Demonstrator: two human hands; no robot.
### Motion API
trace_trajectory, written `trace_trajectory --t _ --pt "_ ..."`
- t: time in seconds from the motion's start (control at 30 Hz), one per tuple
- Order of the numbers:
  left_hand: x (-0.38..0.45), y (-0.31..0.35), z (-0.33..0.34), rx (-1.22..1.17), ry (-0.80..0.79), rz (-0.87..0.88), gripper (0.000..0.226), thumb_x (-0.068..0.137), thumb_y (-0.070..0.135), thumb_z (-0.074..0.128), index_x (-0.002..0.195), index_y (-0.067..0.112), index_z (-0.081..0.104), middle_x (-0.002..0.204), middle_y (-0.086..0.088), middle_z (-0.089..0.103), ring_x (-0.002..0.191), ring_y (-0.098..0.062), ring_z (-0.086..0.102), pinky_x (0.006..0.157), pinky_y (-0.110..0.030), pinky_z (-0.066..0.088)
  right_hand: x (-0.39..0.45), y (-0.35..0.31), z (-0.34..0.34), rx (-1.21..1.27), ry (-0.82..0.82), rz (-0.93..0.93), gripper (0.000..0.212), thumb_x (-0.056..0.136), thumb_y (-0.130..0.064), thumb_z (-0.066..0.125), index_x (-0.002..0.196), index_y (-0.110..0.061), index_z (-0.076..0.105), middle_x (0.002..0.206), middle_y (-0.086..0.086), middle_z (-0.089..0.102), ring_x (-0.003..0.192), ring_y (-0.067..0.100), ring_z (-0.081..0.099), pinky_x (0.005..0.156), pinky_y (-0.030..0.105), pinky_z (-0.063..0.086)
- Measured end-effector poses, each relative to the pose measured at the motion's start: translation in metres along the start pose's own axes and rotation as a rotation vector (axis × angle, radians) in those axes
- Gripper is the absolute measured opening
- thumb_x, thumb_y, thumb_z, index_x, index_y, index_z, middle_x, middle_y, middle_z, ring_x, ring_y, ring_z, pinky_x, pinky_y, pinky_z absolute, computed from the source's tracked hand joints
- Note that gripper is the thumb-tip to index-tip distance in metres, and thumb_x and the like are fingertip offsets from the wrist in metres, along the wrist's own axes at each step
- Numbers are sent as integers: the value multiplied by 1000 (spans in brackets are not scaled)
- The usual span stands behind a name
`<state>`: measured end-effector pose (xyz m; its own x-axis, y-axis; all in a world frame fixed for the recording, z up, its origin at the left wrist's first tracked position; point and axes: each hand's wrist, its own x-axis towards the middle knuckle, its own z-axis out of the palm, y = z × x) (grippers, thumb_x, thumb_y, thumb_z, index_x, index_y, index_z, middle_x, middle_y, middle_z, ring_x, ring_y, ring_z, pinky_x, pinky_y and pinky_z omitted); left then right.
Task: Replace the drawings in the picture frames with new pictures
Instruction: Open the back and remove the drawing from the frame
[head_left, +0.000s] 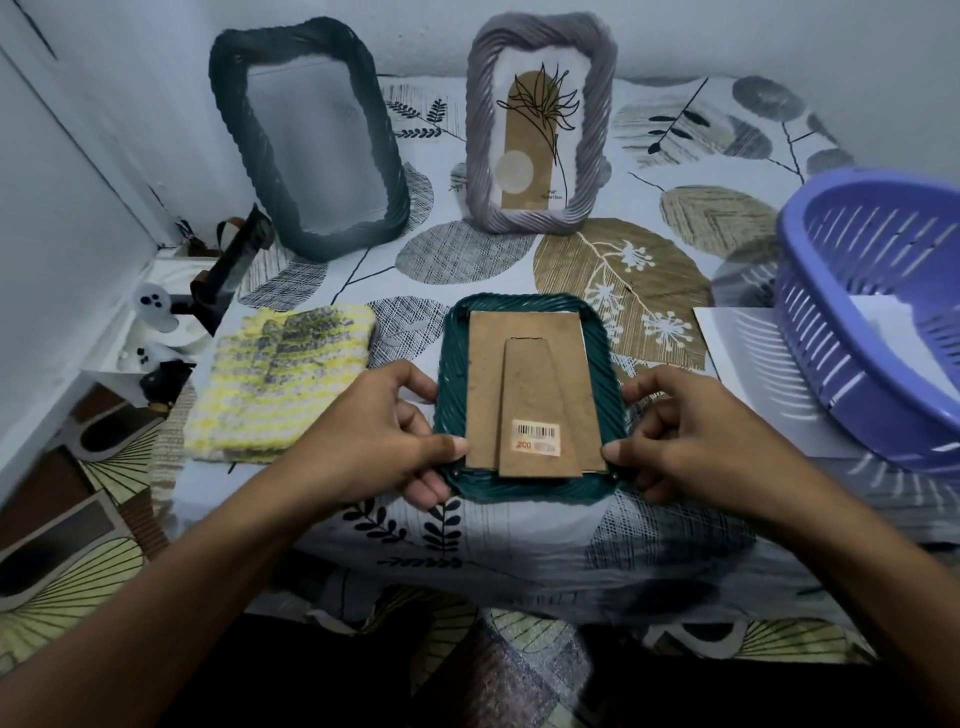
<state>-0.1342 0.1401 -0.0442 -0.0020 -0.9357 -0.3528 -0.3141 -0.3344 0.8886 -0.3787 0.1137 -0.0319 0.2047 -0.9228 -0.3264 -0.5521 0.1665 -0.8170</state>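
Green frame (524, 306) face-down on table (519, 530) — left hand (374, 441), right hand (691, 436), fingers curled gripping its side edges, thumbs on cardboard backing (524, 364).

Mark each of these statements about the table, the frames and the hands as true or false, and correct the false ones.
1. The green frame lies face down, with its brown backing board up. True.
2. The left hand rests on the yellow knitted cloth. False: it grips the green frame's left edge, as the right hand grips its right edge.
3. The grey frame stands upright and shows a plant drawing. True.
4. The purple basket sits at the left of the table. False: it sits at the right.
5. The dark frame lies flat on the table. False: it stands at the back, leaning.
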Motion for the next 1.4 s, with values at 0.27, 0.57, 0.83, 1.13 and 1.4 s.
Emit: trace_trajectory --t 0.27,0.57,0.83,1.13,1.4 --pt "0 9 -7 204 54 60 30 83 25 71 101 9 52 56 -19 64 45 -37 62 47 -40 51 11 -3 -5 -133 101 -41 14 83 -16 71 87 -13 59 61 14 66 53 33 66 50 43 56" --pt "17 13 -12 481 398 318 30 78 26 74 103 10 68 62 3 68 62 -13 65 73 -31 53 25 -13 -8 -188 152 -32 5 86 -15 68 87 -13 63 63 11 69 48 20 65 47 30 54" --pt "36 13 -6 389 291 185 24 81 12 72 103 4 64 65 -10 69 53 -24 68 58 -33 57 30 -16 -4 -149 145 -18 14 88 -5 63 97 -16 61 69 16 68 50 21 63 48 31 55" --pt "35 12 -8 501 337 181 12 82 5 68 90 -4 67 73 -23 68 45 -27 66 46 -39 57 27 -16 4 -151 140 -17 14 88 -3 62 98 -14 61 64 14 66 47 20 62 49 33 56" --pt "31 9 -19 724 384 232 16 78 13 71 67 9 61 69 -11 63 80 -31 66 67 -30 51 27 -24 15 -158 111 -27 16 89 -3 61 104 -9 62 62 11 65 43 15 60 47 30 55"
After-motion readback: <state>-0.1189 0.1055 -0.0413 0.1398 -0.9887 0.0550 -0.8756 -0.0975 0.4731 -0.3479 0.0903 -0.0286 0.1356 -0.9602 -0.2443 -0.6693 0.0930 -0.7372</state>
